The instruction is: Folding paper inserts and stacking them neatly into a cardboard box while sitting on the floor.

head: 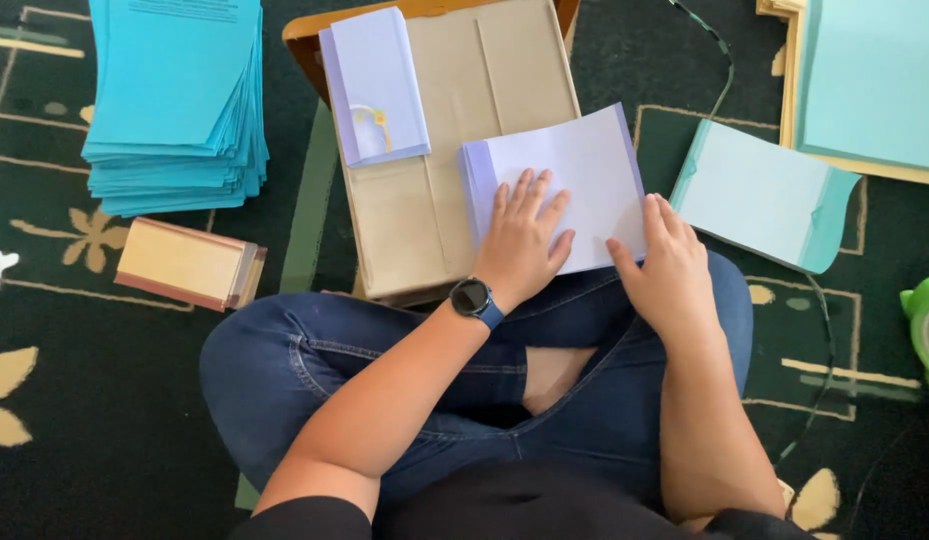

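Overhead, head view: a person is seen seated cross-legged in blue jeans on a dark patterned carpet, and every place below is given relative to the brown cardboard box lying ahead of the knees.
Lavender sheet: folded paper is laid over the near right corner of the box, its right part overhanging toward the lap.
Left hand: it is spread open, palm down, and pressed flat on the lavender sheet; a dark wristwatch is worn just behind it.
Right hand: it is held open and flat at the sheet's lower right edge, with fingertips touching the paper; nothing is gripped.
Lavender envelope: it is laid on the far left part of the box.
Blue paper stack: it is placed well to the left of the box.
Small tan block of sheets: it is set left of the box, nearer the knee.
Pale turquoise envelope: it is laid on the carpet right of the box.
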